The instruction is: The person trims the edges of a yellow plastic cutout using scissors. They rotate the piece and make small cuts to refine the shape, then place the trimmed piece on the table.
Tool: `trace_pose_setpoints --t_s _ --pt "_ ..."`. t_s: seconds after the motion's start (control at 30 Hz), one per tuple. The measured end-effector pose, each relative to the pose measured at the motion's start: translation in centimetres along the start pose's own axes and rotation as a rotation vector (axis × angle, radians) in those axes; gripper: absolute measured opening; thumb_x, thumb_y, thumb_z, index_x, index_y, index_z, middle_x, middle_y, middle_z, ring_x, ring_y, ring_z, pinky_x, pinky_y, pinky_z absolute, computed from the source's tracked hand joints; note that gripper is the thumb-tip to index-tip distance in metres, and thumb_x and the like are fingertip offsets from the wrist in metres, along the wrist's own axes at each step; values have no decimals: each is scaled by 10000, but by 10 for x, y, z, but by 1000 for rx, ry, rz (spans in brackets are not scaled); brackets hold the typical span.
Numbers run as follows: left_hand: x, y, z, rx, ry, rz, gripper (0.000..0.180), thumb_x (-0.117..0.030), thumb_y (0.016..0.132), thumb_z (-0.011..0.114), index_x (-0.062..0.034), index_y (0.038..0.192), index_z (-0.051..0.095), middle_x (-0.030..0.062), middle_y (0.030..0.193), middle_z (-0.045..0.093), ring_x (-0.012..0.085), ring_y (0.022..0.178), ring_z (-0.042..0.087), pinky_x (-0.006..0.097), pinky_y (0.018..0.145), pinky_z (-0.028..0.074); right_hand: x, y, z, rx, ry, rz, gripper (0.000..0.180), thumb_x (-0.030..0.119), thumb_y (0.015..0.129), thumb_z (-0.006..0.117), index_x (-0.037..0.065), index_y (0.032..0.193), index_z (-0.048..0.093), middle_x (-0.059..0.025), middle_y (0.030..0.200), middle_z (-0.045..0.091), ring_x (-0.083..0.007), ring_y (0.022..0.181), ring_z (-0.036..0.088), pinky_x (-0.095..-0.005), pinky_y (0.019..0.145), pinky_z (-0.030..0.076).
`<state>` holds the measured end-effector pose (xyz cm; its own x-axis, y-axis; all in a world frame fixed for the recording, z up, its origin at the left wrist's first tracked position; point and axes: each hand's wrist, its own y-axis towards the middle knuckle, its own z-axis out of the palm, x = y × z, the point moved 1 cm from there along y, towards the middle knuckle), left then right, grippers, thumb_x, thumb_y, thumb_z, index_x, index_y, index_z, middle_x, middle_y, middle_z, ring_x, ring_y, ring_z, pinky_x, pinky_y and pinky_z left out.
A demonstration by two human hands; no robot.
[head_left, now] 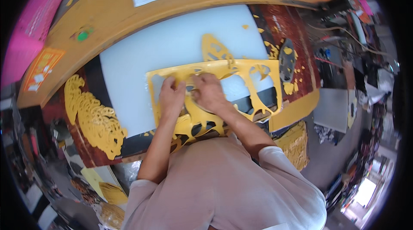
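Two hands on one yellow cut-out sheet (241,79), lying over the white board (172,49) on the worktop (124,6). Left hand (171,96) pinches the sheet's near-left part, fingers closed on it. Right hand (209,92), just beside, fingers curled onto the same sheet. One heap of yellow cut-outs (92,116) left, scattered scraps (289,86) right.

Under the left hand (171,96) and right hand (209,92), a yellow cut-out sheet (254,79) is showing dark openings against a white board (163,45). Left of the hands, a yellow ornamental pile (92,116) is lying on dark red.
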<state>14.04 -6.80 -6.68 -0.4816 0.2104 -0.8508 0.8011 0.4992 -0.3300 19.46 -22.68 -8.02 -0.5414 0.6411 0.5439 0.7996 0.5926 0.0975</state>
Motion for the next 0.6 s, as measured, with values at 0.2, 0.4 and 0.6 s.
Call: trace_pose_setpoints --t_s 0.2,0.4,0.6 --pt "-1 -28 15 -71 407 371 418 -173 965 672 31 1325 615 244 1311 631 429 1230 583 498 1064 472 -3 7 7 97 95 162 549 172 845 744 58 1371 640 -232 1137 673 -405 1098 645 -520 998 489" --pt "-8 -12 22 -62 312 390 342 -147 1026 594 23 1320 633 261 1327 640 434 1245 581 493 1079 464 -17 11 -21 78 454 94 477 109 875 655 36 1346 633 -203 973 712 -354 878 700 -460 824 561" --pt "-35 1 6 -13 451 551 334 -266 1072 566 18 1205 683 238 1150 686 418 1076 640 478 959 510 -35 7 -46 225 997 345 247 110 1012 656 17 1241 657 -24 969 668 -103 828 613 -271 777 515"
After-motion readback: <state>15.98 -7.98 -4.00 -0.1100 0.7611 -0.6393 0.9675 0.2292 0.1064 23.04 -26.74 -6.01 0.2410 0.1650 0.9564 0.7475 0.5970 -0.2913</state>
